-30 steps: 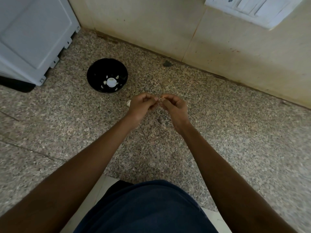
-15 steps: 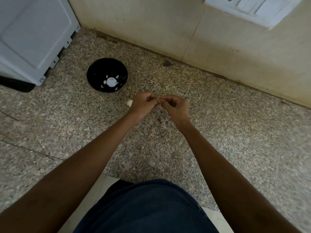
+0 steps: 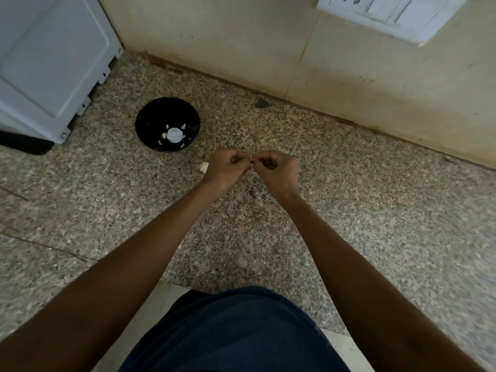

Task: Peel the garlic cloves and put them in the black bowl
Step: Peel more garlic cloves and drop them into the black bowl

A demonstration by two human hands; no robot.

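— Garlic clove point(image 3: 251, 158): where does it sit, and what has hold of it?

— It shows only as a small pale speck between the two hands, above the speckled stone desk point(image 3: 375, 200). The left hand point(image 3: 226, 167) and the right hand point(image 3: 279, 170) meet there, fingers curled in, fingertips pinching the clove from either side. Each grip is tight around it, not spread.

— Can the skin be seen on the clove?

— That cannot be told; the piece is too small and mostly hidden by the fingertips.

— And the black bowl point(image 3: 150, 122)?

— It stands on the desk to the left of the hands and farther from the person, near but apart from them. Several pale garlic pieces point(image 3: 175, 135) lie in its bottom, one larger and rounder than the rest.

— Anything between the hands and the bowl?

— A small white scrap point(image 3: 204, 166) lies on the desk just beside the left hand, on the bowl's side. A dark fleck point(image 3: 252, 194) lies on the desk below the hands.

— What else is around?

— A white appliance point(image 3: 51, 65) stands at the far left, beside the bowl. A beige wall point(image 3: 268, 44) runs behind, with a white switch plate point(image 3: 389, 14) at the upper right.
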